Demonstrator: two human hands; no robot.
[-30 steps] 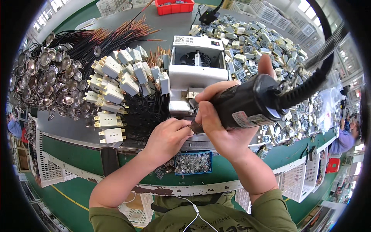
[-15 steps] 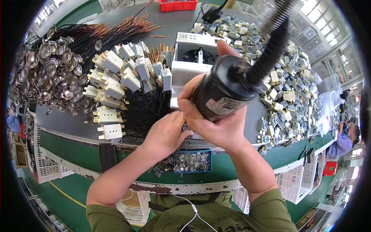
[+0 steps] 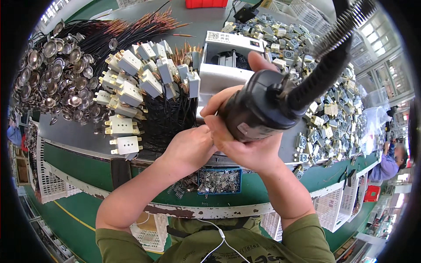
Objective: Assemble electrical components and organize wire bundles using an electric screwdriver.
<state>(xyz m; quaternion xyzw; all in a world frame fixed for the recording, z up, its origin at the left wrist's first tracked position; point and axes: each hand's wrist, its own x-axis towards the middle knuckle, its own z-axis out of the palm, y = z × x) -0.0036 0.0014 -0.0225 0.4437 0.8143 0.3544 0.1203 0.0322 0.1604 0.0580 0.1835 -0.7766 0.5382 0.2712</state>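
One smooth, black, cylindrical tool (image 3: 258, 107) fills the right hand (image 3: 251, 151).

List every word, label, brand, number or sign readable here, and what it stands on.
White machine: square code and dark characters; not copied out here.
Black power tool in the right hand: pale label, too blurred to read.
Green shirt: dark lettering, partly cut off; not copied.

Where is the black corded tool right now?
Head view, right of centre: the tool is in the right hand's grip, beside the left hand, partly hiding the white machine.
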